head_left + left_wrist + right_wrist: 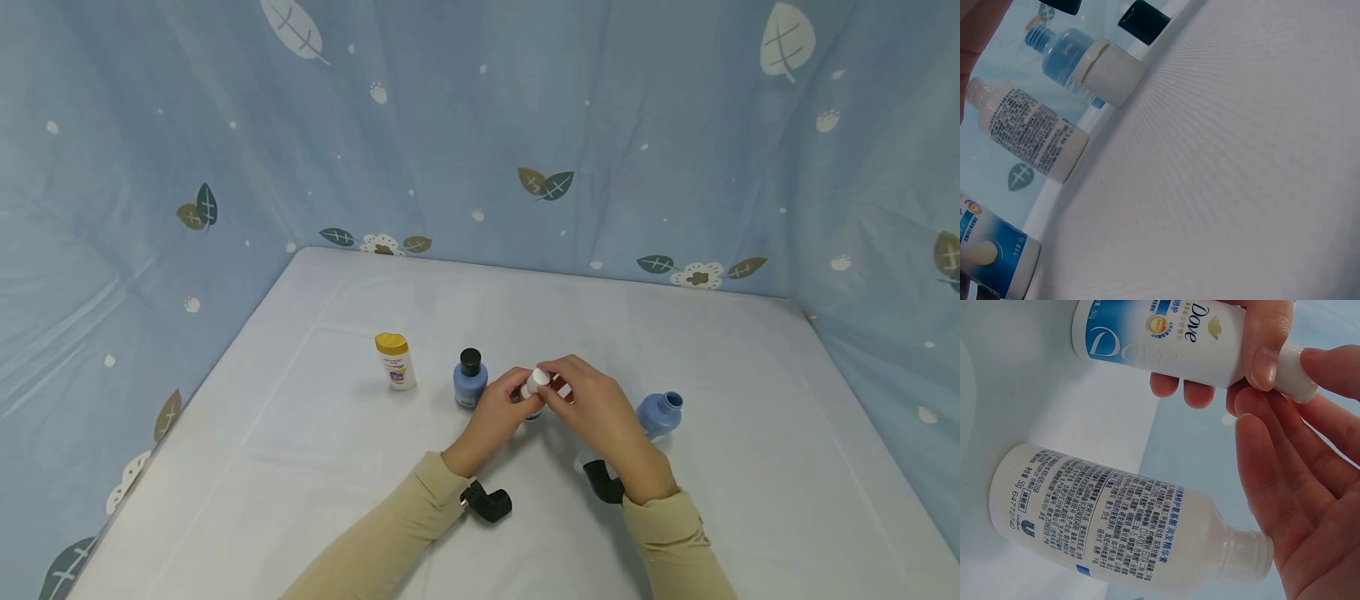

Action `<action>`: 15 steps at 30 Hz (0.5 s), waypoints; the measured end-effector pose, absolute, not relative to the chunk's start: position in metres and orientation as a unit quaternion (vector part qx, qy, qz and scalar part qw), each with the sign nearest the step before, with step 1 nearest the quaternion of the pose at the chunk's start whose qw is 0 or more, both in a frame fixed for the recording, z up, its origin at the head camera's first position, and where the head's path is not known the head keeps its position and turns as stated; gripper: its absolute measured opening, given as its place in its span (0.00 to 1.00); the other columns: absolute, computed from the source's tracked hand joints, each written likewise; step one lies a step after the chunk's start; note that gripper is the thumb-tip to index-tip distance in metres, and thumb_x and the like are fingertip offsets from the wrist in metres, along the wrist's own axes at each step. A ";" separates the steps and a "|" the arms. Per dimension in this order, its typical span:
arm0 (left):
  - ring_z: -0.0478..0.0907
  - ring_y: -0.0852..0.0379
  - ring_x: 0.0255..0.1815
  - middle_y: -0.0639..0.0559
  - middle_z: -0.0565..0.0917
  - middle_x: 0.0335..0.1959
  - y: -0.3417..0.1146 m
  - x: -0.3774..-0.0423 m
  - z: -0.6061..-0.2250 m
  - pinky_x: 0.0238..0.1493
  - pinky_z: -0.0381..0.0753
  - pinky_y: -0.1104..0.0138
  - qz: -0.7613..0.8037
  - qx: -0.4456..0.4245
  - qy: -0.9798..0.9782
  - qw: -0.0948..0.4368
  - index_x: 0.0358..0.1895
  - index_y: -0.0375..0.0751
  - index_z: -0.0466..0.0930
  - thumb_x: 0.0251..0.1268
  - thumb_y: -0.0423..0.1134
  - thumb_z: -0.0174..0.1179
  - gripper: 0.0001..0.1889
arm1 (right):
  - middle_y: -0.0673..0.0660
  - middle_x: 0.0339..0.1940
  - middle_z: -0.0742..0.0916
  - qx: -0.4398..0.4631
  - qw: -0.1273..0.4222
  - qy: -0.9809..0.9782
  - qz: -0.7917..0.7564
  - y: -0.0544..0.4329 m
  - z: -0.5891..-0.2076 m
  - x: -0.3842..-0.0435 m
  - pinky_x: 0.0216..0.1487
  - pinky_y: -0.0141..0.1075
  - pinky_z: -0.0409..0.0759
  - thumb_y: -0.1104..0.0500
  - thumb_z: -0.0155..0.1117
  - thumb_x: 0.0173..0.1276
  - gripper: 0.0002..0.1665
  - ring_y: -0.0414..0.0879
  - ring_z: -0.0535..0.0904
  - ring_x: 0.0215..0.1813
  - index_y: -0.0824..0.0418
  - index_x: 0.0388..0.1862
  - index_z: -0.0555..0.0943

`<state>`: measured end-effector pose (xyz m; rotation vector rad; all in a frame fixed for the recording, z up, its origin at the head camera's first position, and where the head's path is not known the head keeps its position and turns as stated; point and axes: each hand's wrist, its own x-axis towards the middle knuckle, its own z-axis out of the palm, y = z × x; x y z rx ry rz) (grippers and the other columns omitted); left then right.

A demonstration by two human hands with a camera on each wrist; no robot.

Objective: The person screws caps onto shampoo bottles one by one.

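Near the middle of the table, my left hand (pixel 491 417) grips a small white and blue Dove bottle (pixel 1160 340), its thumb near the neck. My right hand (pixel 600 408) pinches the white cap (pixel 537 380) at the bottle's top between thumb and fingers. In the right wrist view the cap sits at the neck; whether it is threaded on, I cannot tell. Close below the right hand stands an uncapped white bottle (pixel 1104 512) with dense printed text. The head view mostly hides that bottle behind the right arm.
A white bottle with a yellow cap (pixel 393 361) stands at the left. Beside the left hand is a blue bottle with a black cap (pixel 470 379). An uncapped blue bottle (pixel 659 415) stands right of the right hand. A black cap (pixel 1144 22) also shows.
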<state>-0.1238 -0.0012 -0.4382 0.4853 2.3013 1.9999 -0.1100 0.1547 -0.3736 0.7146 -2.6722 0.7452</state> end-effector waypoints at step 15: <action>0.71 0.62 0.40 0.59 0.77 0.42 -0.004 -0.114 -0.417 0.39 0.73 0.67 0.642 0.165 0.748 0.028 0.45 0.46 0.78 0.60 0.38 0.57 0.10 | 0.49 0.37 0.80 0.233 0.120 -0.925 0.273 0.153 -0.374 -0.111 0.32 0.32 0.75 0.54 0.65 0.57 0.16 0.42 0.78 0.34 0.57 0.43 0.78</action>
